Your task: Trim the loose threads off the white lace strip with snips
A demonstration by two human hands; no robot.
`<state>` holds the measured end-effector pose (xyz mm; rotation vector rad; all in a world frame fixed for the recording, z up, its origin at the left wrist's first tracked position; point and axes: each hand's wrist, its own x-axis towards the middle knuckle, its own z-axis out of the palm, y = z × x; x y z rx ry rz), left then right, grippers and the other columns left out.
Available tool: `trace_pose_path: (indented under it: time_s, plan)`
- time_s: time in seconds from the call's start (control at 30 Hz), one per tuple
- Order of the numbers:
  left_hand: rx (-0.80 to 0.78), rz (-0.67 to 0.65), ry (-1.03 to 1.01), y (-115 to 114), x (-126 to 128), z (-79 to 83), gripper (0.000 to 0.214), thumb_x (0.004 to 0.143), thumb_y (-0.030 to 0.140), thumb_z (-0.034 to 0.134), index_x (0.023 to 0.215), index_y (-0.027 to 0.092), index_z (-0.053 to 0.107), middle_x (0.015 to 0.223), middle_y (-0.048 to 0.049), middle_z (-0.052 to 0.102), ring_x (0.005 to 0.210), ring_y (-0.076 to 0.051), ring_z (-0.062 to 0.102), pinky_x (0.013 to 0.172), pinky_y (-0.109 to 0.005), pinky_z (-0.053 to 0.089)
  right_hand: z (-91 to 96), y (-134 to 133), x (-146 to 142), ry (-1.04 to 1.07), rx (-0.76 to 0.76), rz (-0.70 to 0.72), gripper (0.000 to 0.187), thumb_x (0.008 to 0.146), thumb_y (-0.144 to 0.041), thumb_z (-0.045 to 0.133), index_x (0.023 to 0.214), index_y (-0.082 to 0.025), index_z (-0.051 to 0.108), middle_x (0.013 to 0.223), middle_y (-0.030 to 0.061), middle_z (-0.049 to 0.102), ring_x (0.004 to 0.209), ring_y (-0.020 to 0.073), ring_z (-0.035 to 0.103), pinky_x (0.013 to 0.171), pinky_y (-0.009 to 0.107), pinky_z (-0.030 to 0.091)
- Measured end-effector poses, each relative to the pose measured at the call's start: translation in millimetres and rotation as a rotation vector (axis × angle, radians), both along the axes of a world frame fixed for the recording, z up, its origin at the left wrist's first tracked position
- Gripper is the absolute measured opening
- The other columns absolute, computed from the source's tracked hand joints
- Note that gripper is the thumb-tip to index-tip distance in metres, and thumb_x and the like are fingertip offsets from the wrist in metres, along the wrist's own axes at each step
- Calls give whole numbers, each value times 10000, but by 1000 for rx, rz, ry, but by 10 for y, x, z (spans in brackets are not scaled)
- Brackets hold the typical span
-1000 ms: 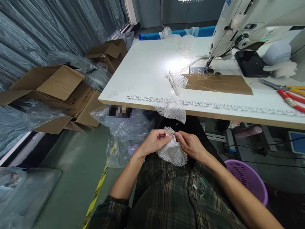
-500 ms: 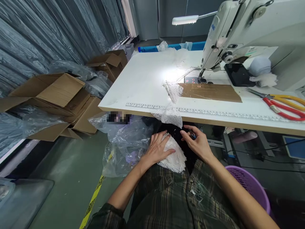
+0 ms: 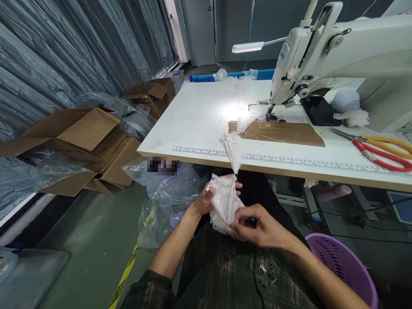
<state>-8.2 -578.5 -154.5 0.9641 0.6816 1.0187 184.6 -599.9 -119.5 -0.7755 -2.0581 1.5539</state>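
In front of my lap I hold a bundle of white lace fabric [image 3: 223, 199]. My left hand [image 3: 206, 198] supports it from beneath, with the thumb on top and fingertips showing past its far side. My right hand [image 3: 260, 227] is closed at the bundle's right edge, thumb and fingers pinching the lace. A small dark tool [image 3: 251, 222], probably thread snips, is tucked in that hand and mostly hidden. From the bundle, a strip of white lace [image 3: 234, 150] runs up over the table's front edge towards the sewing machine's presser foot [image 3: 269, 115].
The white sewing table [image 3: 193, 116] carries a sewing machine [image 3: 296, 64], brown cardboard [image 3: 283, 134], a printed ruler [image 3: 289, 161] and red-and-yellow-handled scissors [image 3: 376, 148]. Clear plastic bags [image 3: 170, 189] hang at left by open cartons [image 3: 90, 133]. A purple basket [image 3: 341, 262] stands low right.
The lace bundle has been lifted off my lap, and my left hand has turned from lying over it to holding it underneath. My right hand has come down and left onto its edge.
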Motion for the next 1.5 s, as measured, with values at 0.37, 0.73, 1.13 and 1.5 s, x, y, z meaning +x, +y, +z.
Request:
trace_pose_path:
  time_s: [0.37,0.73,1.13,1.5]
  plan:
    - [-94,34,361,-83,-65,170,345,641,378,827,825,106,723,770,-59,697,647,-99,588,586,-189,416,4,137,177,-223,23,-98,324,929,-462,431,953,-192,608,681,-16,517,589,115,426,548,235,337]
    - [-30,47,464,-123,-87,171,314,710,412,754,804,113,732,771,-56,694,668,-116,561,595,-207,405,-187,341,-55,-228,210,-206,461,972,-505,285,729,-198,529,646,0,552,592,132,465,583,265,334]
    - [-58,87,421,-184,-107,225,361,715,440,746,824,101,689,717,-30,617,615,-82,488,533,-167,367,-201,311,-35,-254,236,-187,463,960,-547,269,682,-219,442,604,-17,478,551,124,417,551,261,304]
    - [-62,111,440,-178,-63,272,323,735,417,727,780,103,665,664,-6,567,572,-66,445,501,-161,334,-232,348,-130,-256,226,-279,462,964,-511,295,704,-206,524,590,-16,515,544,123,458,554,255,319]
